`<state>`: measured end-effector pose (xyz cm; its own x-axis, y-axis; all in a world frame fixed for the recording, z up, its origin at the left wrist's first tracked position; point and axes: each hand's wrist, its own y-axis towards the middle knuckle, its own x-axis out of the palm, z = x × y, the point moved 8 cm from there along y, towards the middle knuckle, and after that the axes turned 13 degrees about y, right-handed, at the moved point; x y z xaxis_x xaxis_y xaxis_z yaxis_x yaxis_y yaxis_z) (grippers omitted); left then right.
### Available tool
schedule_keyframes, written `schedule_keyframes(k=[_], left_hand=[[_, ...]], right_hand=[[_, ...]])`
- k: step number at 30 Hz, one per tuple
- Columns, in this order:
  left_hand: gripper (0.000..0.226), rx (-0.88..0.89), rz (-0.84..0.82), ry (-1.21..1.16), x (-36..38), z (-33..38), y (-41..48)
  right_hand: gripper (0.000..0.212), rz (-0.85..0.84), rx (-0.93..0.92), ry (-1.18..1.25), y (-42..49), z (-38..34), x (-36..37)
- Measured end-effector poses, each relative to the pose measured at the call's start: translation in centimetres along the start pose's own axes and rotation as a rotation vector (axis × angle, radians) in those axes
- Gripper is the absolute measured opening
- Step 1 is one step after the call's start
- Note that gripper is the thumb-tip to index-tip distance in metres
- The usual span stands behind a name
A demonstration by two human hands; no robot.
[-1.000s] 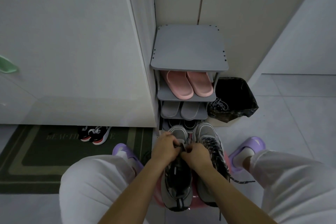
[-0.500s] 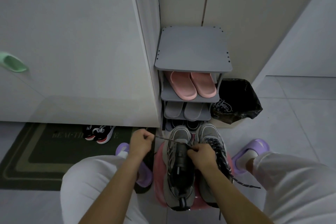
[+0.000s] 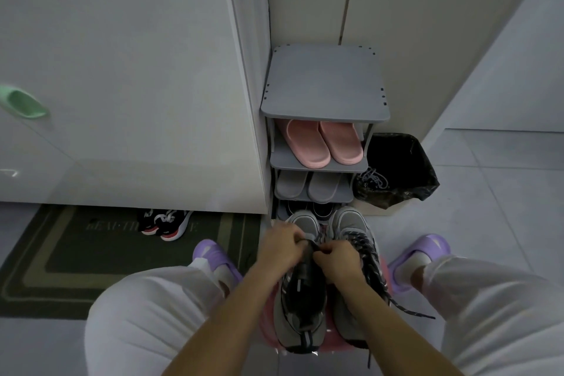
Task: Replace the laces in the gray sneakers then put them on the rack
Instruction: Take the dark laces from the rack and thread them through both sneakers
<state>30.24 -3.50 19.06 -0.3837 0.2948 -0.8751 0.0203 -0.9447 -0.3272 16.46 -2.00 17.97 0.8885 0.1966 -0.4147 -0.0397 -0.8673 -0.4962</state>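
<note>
Rack (image 3: 325, 85) top shelf free — lower tiers packed w/ slippers (image 3: 308, 143); bin (image 3: 396, 168) blocks right side.

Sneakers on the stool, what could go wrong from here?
1. The left hand and right hand pinch the lace of the left sneaker, perched on a small stool; a hard tug might tip it off.
2. The right sneaker has a loose lace end trailing near the leg; it could snag.

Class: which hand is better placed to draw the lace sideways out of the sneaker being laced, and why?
Probably the left hand: it pinches the lace at the toe end of the left gray sneaker with free space outward. The right hand is hemmed in by the laced gray sneaker.
</note>
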Motion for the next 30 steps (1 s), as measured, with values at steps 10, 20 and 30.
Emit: schedule_keyframes(k=[10, 20, 30], left_hand=[[0.014, -0.099, -0.023, 0.054, -0.3, -0.5, 1.2], [0.013, -0.31, 0.047, -0.136, -3.4, -8.9, 0.6], [0.011, -0.441, -0.001, -0.224, -3.8, -12.6, 0.9]], right_hand=[[0.018, -0.001, 0.002, -0.021, 0.1, 0.0, -0.1], [0.017, -0.013, 0.011, 0.003, -0.2, -0.2, -0.1], [0.019, -0.022, 0.016, -0.012, -0.2, -0.3, -0.2]])
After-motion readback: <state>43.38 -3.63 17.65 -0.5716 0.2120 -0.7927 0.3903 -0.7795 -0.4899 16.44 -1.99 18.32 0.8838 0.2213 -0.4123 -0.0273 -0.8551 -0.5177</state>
